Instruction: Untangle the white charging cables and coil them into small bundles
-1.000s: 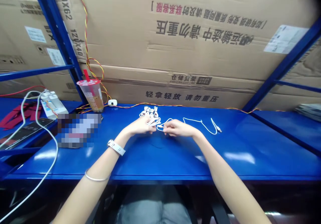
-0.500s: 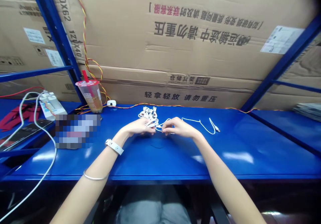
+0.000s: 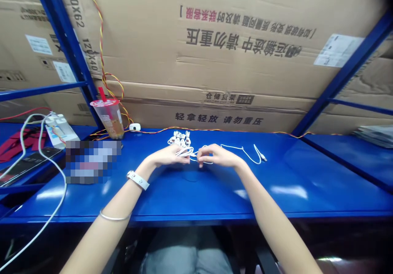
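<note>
My left hand (image 3: 170, 155) is closed around a looped bundle of white USB cable (image 3: 185, 152), held between thumb and fingers over the blue tabletop. Just to the right, my right hand (image 3: 215, 155) has its fingers curled in a pinch at a strand of the same cable, partly hidden by the fingers. A length of white cable (image 3: 242, 148) lies beyond the right hand and ends in a USB plug (image 3: 263, 157). Behind the left hand sits a pile of several coiled white cables (image 3: 181, 138).
A lidded drink cup with a red straw (image 3: 109, 118) stands at the back left beside a small white case (image 3: 134, 127). A blurred-out flat object (image 3: 92, 162) lies at the left. Large cardboard (image 3: 196, 73) backs the blue shelf. Red-yellow twisted wires (image 3: 181, 128) run along the rear edge.
The thumb and fingers of my right hand have parted slightly from the left hand's bundle, whose loops show more plainly now. The view has shifted a little.
</note>
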Demonstrator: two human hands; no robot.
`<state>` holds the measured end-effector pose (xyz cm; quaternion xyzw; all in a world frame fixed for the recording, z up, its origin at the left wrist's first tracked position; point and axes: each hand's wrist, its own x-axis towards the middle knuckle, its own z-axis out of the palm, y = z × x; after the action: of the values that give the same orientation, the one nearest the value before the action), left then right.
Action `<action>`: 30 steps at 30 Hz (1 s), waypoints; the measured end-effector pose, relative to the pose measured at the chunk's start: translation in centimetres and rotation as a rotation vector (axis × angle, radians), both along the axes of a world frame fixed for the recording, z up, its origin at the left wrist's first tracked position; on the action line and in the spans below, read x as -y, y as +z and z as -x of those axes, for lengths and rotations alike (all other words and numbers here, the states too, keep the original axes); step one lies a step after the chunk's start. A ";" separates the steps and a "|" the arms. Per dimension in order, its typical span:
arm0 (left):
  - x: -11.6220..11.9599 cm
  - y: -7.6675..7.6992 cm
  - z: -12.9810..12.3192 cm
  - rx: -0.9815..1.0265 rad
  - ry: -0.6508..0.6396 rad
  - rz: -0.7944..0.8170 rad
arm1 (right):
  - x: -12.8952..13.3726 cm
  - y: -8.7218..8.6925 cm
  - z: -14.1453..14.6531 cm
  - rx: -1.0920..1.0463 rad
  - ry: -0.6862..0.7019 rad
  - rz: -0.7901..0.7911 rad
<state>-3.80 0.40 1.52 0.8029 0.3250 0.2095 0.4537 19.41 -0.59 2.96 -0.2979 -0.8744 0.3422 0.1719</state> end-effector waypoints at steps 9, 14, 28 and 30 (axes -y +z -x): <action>-0.6 -0.6 -0.1 -0.057 0.033 0.008 | -0.2 -1.1 0.1 0.050 0.033 0.109; -0.4 -0.4 -0.4 -0.067 0.099 0.073 | -0.2 -1.3 0.3 0.066 0.006 0.069; -0.5 -1.0 -0.5 -0.110 0.097 0.093 | -0.6 -1.7 0.3 0.120 -0.025 0.041; -0.6 -1.1 -0.4 -0.128 0.088 0.096 | -0.6 -1.8 0.3 0.123 -0.021 0.044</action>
<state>-3.41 0.96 0.45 0.7769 0.3980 0.1618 0.4603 19.16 0.02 1.17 -0.3311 -0.8725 0.3404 0.1147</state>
